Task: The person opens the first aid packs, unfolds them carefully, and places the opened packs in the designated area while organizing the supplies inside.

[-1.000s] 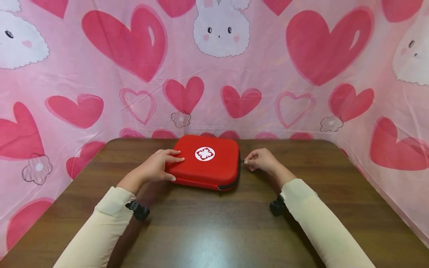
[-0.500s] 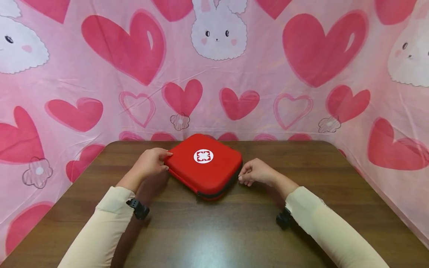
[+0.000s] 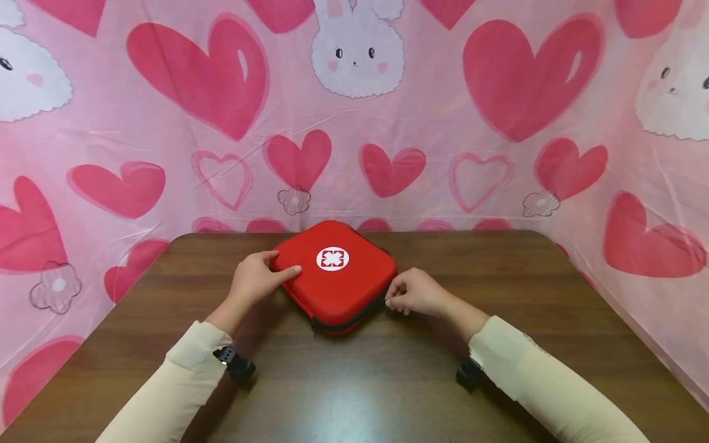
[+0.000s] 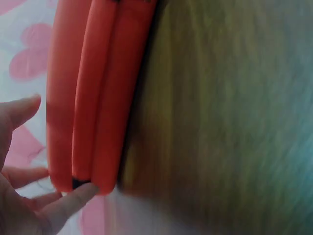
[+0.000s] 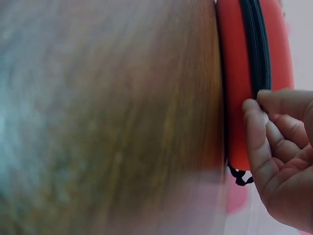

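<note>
A red zip-up first-aid case [image 3: 332, 292] with a white round emblem [image 3: 332, 259] lies on the table, turned so that one corner points toward me. At its left corner, my left hand [image 3: 256, 278] has the fingers against the side and the thumb over the lid. The left wrist view shows those fingers [image 4: 73, 203] fairly straight on the case's end. My right hand [image 3: 418, 292] is at the right side, thumb and forefinger pinched on the zipper pull, which they mostly hide. Above this pinch in the right wrist view, the black zipper [image 5: 257, 46] looks closed.
The brown wooden table [image 3: 354, 381] runs back to a pink cloth [image 3: 443, 111] printed with hearts and rabbits. A black wrist camera [image 3: 238, 366] sits on the left wrist, another [image 3: 469, 374] on the right. A black loop [image 5: 239, 176] hangs at the case's far end.
The case has turned, bringing its front right corner toward me. My right hand has moved nearer along the zipper side. My left thumb has shifted from the front edge onto the lid.
</note>
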The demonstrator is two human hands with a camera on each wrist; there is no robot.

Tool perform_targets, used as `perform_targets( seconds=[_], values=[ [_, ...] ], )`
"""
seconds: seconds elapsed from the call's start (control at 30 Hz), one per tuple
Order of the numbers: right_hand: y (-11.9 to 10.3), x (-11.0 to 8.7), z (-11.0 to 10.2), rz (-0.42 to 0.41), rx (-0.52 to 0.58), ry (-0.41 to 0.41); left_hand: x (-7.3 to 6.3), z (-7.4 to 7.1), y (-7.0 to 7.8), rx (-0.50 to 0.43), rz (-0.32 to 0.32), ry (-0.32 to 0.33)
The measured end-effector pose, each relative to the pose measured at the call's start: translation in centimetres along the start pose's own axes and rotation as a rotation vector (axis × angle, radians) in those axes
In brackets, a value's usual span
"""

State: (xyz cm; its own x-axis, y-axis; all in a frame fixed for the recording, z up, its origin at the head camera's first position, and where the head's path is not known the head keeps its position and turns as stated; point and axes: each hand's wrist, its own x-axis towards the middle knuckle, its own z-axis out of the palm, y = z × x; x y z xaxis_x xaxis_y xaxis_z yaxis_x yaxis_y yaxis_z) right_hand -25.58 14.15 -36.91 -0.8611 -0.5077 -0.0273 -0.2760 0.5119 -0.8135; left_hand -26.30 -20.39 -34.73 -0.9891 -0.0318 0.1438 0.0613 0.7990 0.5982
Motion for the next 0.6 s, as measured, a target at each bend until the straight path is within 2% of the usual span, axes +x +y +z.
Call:
perform_targets(
  seconds=[0.1,0.2,0.3,0.43,0.6],
  values=[
    [-0.1,-0.1,0.1,-0.003,-0.028,0.012,-0.1,0.5,0.3,-0.038,-0.033,-0.049],
    [-0.1,-0.2,0.0,0.007,-0.030,0.024,-0.1,1.0,0.3,-0.120,-0.067,-0.083],
    [-0.1,-0.4,-0.1,0.009,-0.024,0.033,-0.2,1.2,0.4,-0.214,-0.120,-0.098],
    [0.1,-0.4,-0.3,0.010,-0.041,0.048,-0.1,1.2,0.4,-0.293,-0.162,-0.103],
    [0.8,-0.2,-1.3,0.023,-0.055,0.099,0.4,1.2,0.1,-0.344,-0.153,-0.107]
  ],
)
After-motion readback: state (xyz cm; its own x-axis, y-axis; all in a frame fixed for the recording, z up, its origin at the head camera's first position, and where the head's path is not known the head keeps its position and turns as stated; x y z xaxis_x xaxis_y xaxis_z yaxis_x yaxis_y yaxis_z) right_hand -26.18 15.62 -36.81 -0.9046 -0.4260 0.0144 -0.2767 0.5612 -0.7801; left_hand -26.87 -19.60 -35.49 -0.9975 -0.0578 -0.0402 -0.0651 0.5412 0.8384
